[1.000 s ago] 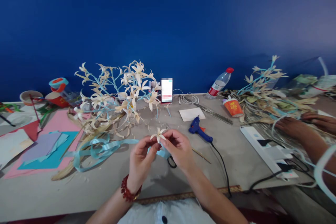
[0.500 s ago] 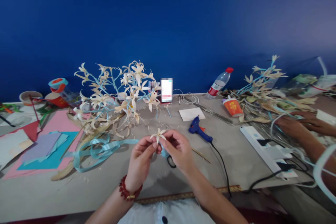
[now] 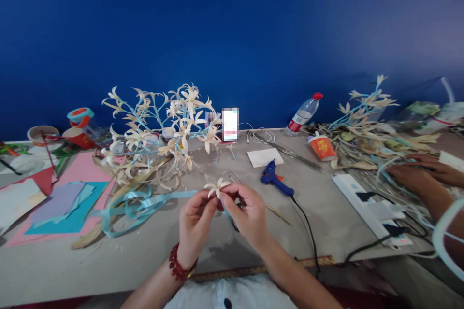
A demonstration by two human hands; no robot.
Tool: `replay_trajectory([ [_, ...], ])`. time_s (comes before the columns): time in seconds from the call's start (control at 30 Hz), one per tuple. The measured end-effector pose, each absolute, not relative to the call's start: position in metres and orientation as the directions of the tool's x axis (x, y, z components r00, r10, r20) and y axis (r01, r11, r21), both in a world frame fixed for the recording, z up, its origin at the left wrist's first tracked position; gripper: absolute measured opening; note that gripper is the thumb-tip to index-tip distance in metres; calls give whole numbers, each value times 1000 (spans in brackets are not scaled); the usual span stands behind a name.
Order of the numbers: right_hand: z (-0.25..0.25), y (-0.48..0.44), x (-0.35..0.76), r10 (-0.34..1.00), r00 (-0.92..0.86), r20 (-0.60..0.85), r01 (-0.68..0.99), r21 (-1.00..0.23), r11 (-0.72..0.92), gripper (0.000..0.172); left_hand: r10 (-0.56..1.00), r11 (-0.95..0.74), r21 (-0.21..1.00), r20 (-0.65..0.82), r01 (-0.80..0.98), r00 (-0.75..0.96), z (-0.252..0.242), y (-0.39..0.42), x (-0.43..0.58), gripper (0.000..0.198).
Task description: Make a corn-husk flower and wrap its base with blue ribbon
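A small cream artificial flower (image 3: 217, 185) with narrow pointed petals is pinched between my two hands, in front of my body. My left hand (image 3: 197, 212), with a dark red bead bracelet (image 3: 178, 264) at the wrist, grips it from the left. From the other side my right hand (image 3: 246, 210) closes on it with thumb and fingers. The flower's underside is hidden behind the fingers. Light blue ribbon (image 3: 145, 203) lies on the table left of my hands, its end running behind them. Part of a dark loop, perhaps a scissors handle, shows beside my right hand.
Branches of cream flowers (image 3: 188, 116) stand behind my hands. To the right are a blue glue gun (image 3: 276, 178), a white card (image 3: 264, 156), a bottle (image 3: 303, 115), an orange cup (image 3: 321, 147) and a power strip (image 3: 369, 210). Another person's hands (image 3: 416, 176) work at far right. Coloured paper (image 3: 68, 207) lies left.
My hands have turned slightly, and the flower has tipped so its petals spread wider towards me. The other person's hands have shifted a little to the right.
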State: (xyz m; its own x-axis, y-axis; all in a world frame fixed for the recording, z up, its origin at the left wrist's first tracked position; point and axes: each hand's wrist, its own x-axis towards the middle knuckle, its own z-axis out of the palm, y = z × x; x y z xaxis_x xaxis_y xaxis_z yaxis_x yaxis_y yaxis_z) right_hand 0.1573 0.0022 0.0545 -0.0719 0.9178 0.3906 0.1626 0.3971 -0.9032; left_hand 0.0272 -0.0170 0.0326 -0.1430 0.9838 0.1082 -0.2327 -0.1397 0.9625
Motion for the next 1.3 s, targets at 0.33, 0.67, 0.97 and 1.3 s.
replay_trajectory([
  [0.33,60,0,157,860,-84,503,283,-816,504,11,996,-68,900,34,-430,-86,29,-15,29,11],
  [0.67,55,4,158,921,-119,370,135,-913,384,15,998,-65,889,55,-453,-34,30,-16,24,9],
  [0.97,56,4,161,908,-106,406,128,-900,418,15,997,-77,910,74,-407,-25,33,-18,24,9],
  [1.3,51,5,158,954,-20,300,54,-952,301,14,995,-102,953,99,-284,-26,34,-20,23,12],
])
